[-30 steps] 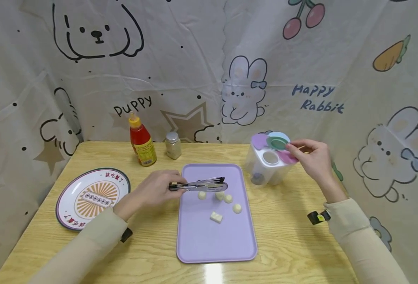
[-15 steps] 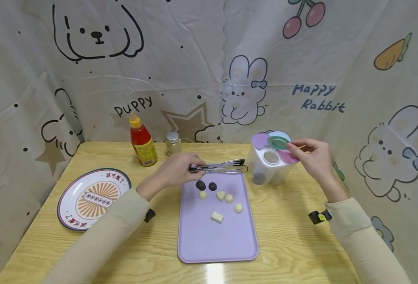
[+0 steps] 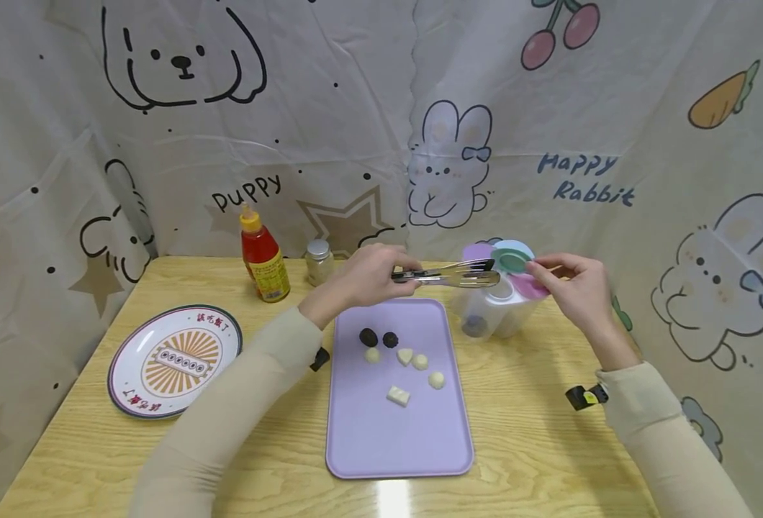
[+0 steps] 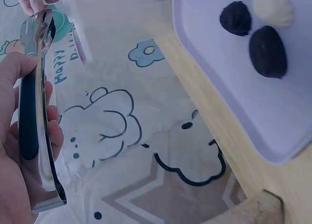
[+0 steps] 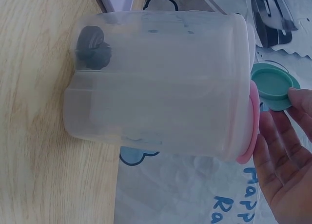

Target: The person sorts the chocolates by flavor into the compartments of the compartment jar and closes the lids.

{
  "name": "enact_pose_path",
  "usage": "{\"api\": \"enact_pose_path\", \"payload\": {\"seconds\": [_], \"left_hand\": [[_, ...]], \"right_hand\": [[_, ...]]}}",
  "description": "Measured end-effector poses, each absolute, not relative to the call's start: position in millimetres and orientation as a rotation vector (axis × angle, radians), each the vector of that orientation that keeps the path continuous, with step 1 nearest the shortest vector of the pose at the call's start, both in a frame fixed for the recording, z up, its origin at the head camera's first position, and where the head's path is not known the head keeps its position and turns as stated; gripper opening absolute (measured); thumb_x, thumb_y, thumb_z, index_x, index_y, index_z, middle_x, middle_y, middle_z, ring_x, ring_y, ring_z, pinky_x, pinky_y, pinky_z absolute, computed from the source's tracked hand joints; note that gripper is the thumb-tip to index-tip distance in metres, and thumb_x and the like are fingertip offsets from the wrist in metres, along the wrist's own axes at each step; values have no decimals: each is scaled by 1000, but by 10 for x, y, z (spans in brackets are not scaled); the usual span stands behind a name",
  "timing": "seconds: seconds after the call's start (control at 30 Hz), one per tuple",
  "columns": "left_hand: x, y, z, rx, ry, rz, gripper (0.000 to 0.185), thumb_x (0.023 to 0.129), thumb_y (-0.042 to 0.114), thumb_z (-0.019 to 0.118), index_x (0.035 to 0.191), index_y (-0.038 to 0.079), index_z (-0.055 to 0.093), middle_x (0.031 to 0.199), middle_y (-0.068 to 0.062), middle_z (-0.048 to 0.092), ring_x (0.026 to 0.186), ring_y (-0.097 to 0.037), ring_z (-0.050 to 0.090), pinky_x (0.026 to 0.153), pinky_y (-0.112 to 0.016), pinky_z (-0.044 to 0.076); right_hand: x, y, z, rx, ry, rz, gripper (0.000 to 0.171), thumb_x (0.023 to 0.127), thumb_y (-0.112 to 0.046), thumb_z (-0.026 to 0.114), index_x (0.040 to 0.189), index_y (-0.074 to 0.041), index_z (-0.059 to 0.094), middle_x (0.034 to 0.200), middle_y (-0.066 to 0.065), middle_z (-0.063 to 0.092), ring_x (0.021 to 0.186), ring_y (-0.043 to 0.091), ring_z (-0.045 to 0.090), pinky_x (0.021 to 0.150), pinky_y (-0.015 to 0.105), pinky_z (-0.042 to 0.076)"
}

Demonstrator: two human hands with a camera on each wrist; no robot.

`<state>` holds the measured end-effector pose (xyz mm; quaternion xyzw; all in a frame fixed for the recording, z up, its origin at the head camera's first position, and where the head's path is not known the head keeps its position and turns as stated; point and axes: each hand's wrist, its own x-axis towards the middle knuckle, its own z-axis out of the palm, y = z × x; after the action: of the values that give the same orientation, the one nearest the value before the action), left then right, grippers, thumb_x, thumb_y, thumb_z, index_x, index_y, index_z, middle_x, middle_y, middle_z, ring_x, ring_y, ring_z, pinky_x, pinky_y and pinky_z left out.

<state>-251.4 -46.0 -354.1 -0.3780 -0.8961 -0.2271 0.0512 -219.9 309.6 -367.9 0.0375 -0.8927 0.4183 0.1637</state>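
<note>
So the clear container sits just right of the purple tray, your right hand pinching its green lid flap open, while your left hand grips the tongs lengthwise toward its opening.

Wooden table: tray, plate, bottle, container.

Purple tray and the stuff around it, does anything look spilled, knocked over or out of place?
Nothing stands out. The candies lie loose on the purple tray, and the sauce bottle and clear container stand upright.
</note>
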Motion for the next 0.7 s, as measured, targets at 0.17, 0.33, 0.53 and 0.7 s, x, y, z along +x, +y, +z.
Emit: {"api": "enact_pose_path", "payload": {"seconds": [0.17,0.33,0.53,0.7], "left_hand": [[-2573,-320,-3488,-1180,-2756,-675,30,99,28,71,124,15,78,122,-3,77,108,-22,71,105,-43,53],[-2590,-236,-3504,-1180,-2790,-644,32,99,30,70,127,16,77,128,-4,76,114,-25,71,104,-44,54],[-2595,-217,-3565,-1174,-2803,-648,31,98,29,71,126,16,78,128,-3,76,110,-26,71,95,-41,55],[-2601,-246,-3597,-1164,-2803,-669,31,98,31,72,125,16,78,123,-2,77,105,-22,69,93,-40,55]], "right_hand": [[-2192,3103,-3686,94,-2549,1193,37,97,-34,76,113,-1,78,88,-31,64,76,1,61,64,13,53],[-2193,3101,-3688,94,-2547,1184,36,97,-35,77,112,-2,78,87,-32,64,77,1,60,63,13,52],[-2198,3097,-3686,104,-2537,1186,35,97,-33,77,111,-1,79,87,-33,64,76,0,60,63,13,52],[-2200,3094,-3685,112,-2533,1190,35,97,-32,77,111,0,79,86,-33,64,75,0,60,62,13,52]]}}
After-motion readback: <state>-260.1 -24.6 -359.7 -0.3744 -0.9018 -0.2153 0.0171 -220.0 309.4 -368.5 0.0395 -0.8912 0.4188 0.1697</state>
